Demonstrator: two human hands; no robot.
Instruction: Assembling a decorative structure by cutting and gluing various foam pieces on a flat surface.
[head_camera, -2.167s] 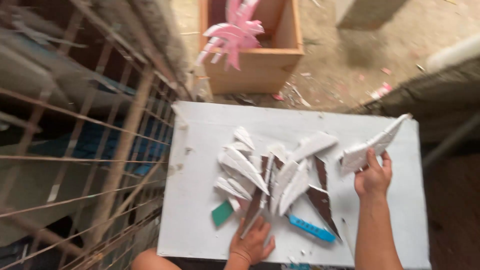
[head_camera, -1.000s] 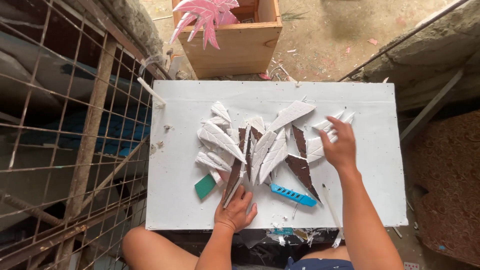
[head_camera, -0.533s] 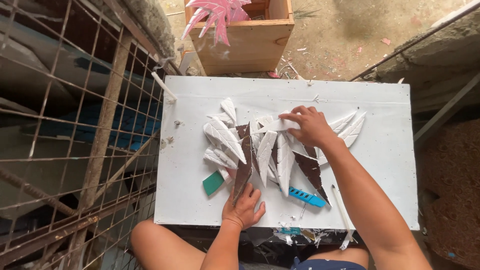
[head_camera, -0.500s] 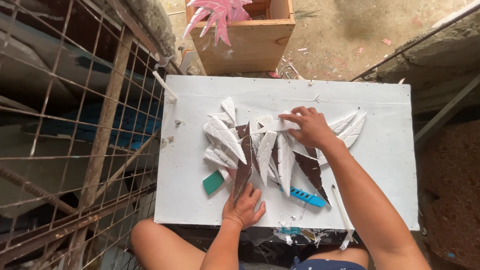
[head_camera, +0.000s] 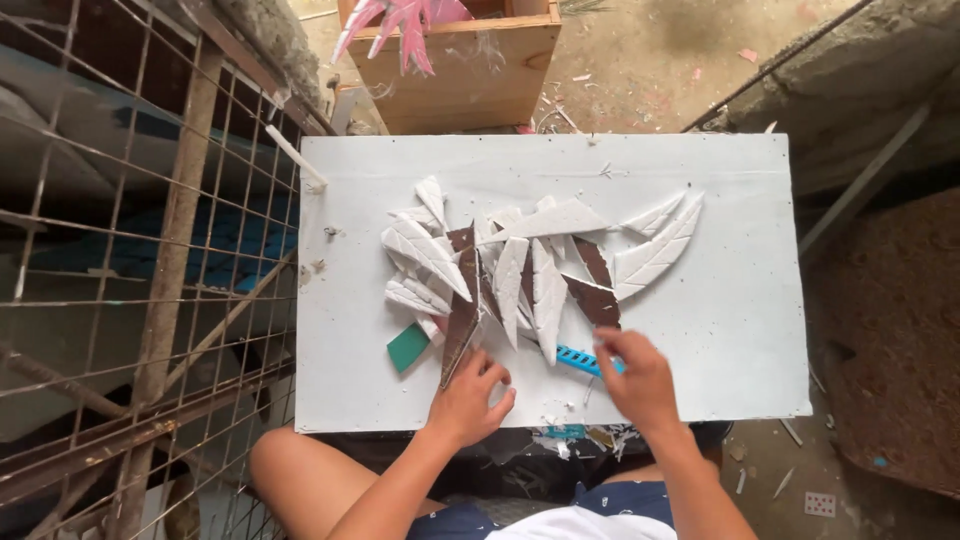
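Right hand (head_camera: 640, 378), as I see it, pinches a blue cutter (head_camera: 583, 359) on the white board (head_camera: 740, 300); left hand (head_camera: 470, 398), fingers loosely spread, presses a brown feather-shaped piece (head_camera: 459, 330) beside white ones (head_camera: 545, 290).

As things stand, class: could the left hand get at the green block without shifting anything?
Probably yes. The left hand rests on the white board just right of the green block, and only bare board lies between them; the feather pieces sit above that path.
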